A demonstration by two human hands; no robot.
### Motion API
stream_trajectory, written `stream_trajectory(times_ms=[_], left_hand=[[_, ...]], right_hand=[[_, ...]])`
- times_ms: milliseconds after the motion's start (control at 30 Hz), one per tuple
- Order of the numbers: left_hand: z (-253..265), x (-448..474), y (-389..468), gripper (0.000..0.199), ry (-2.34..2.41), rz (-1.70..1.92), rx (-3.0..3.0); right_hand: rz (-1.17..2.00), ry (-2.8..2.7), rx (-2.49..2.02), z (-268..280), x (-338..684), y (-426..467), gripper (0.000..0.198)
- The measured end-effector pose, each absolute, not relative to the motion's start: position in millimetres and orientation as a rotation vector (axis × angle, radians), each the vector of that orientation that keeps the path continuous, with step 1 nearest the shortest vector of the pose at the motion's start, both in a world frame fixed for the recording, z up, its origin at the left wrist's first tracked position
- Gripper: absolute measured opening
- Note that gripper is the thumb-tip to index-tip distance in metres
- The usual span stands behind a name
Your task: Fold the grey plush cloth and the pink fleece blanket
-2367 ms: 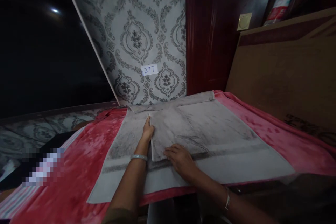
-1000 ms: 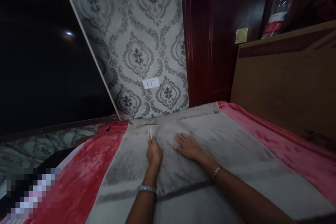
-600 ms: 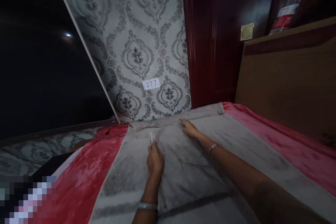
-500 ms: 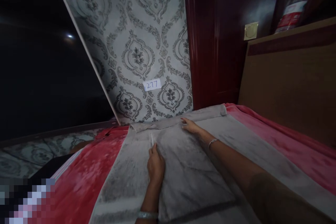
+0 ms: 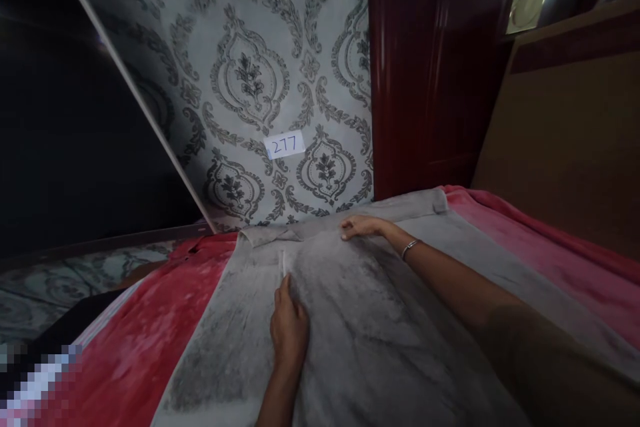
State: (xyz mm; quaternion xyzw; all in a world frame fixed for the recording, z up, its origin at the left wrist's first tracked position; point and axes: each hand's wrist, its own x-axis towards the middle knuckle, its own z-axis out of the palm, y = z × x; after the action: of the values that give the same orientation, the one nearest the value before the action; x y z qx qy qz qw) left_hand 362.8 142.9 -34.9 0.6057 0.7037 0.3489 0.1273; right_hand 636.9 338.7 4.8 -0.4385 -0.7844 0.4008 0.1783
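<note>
A grey, plush-looking cloth (image 5: 350, 293) lies spread and wrinkled before me, on top of a red blanket (image 5: 145, 340). Its far edge is turned over in a band (image 5: 410, 205) along the wall. My left hand (image 5: 289, 323) is closed low on the cloth, fingertips at the lower end of a thin pale strip (image 5: 283, 261) that looks like a raised edge. Farther off, my right hand (image 5: 363, 227) has its fingers bent in a pinch at the cloth just below the turned-over band. The fold between those fingers is too small to see clearly.
Patterned wallpaper with a paper label reading 277 (image 5: 285, 144) rises behind the cloth. A dark screen (image 5: 75, 127) stands at the left. On the right are a dark red door panel (image 5: 425, 80) and a large cardboard box (image 5: 565, 120).
My right hand's pointing finger has bent inward, and the hand has moved slightly toward the cloth's far band. The left hand stays near the pale strip. The view has tilted down and come closer.
</note>
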Motion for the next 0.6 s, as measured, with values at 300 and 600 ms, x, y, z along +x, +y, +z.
stream_trajectory(times_ms=[300,600], left_hand=[[-46,359,145,0.064,1.995,1.140,1.784],[-51,356,147,0.072,1.959,1.175,1.759]], right_hand=[[0.949,-2.318,-1.376,1,643,348,0.051],[0.557,-2.190,-1.611,-23,635,328,0.035]])
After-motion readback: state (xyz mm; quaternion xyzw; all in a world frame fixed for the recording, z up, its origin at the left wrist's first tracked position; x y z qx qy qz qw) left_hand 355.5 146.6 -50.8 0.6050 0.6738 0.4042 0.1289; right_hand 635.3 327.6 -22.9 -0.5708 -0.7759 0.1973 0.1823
